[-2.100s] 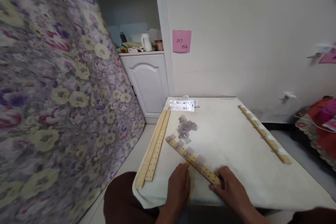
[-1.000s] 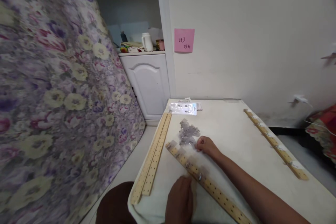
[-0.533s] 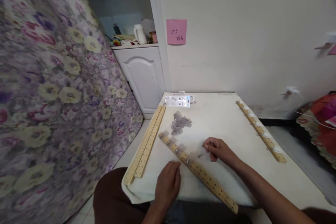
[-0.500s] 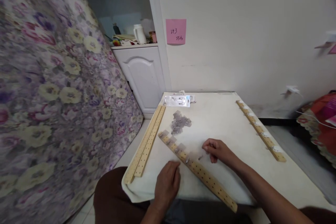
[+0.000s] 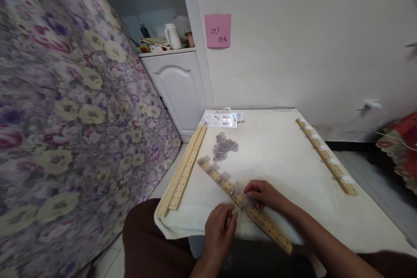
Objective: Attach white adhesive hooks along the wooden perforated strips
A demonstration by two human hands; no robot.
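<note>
A perforated wooden strip [image 5: 267, 226] lies slanted near the table's front edge, its lower end jutting past it. Several small metal clips with clear plastic tabs sit along its upper half. My right hand [image 5: 262, 193] pinches a clear-tabbed clip [image 5: 244, 203] at the strip's middle. Just below the strip, my left hand [image 5: 220, 226] rests with its thumb and fingers curled and a gap between them, nothing visible in it. A pile of clear-tabbed clips [image 5: 224, 147] lies beyond the strip.
Two perforated wooden strips [image 5: 185, 169] lie along the table's left edge. Another strip [image 5: 325, 156] with white round tabs lies at the right. Clear packaging [image 5: 220, 120] is at the back left. A floral curtain [image 5: 81, 139] hangs at the left.
My right hand has moved left with the clip, which is now at the strip. My left hand has shifted right, and its thumb and fingers have parted. The view has shifted slightly.
</note>
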